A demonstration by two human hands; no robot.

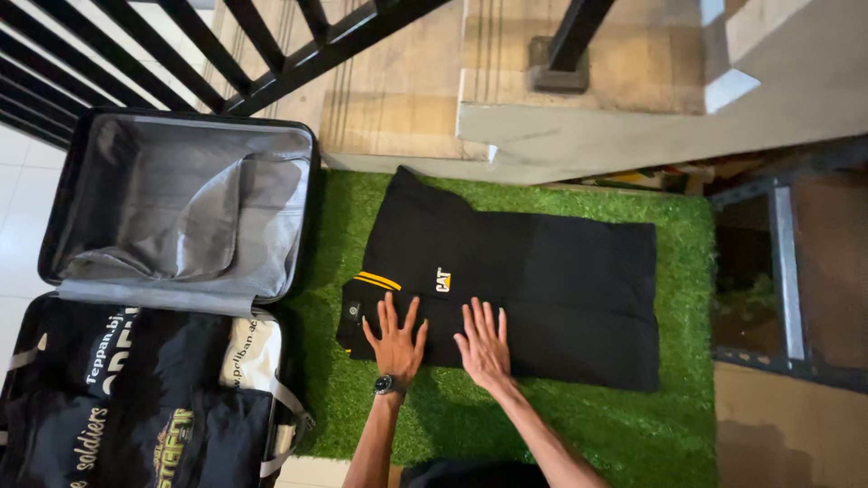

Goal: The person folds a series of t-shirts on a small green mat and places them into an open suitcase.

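A black shirt [533, 271] lies partly folded on a mat of green artificial grass [633, 425], its collar end toward the open suitcase [181, 145] and its body stretching away to the right as a flat dark rectangle. Both hands lie flat on its near edge — the left hand [396, 339], with a watch [386, 385] at the wrist, has its fingers spread over the part just below the yellow stripes [378, 280], and the right hand [485, 343] rests just beside it, palm down, fingers fanned; neither pinches the cloth. The garment looks light and limp, a soft knit that will sag and slide out of its fold if lifted by one corner, so the likely places to grip are the folded edges on both sides at once, or under the near hem with flat palms. The grass blades may drag at the fabric rather than let it slip. To the left, touching the mat's edge, the suitcase stands open: its grey-lined lid half holds only loose lining, and the lower half already carries dark folded clothes [136, 398] under a strap. Beyond the shirt a concrete step [588, 136] and a black railing [271, 54] close off the far side, and a metal frame [782, 271] borders the mat on the right.
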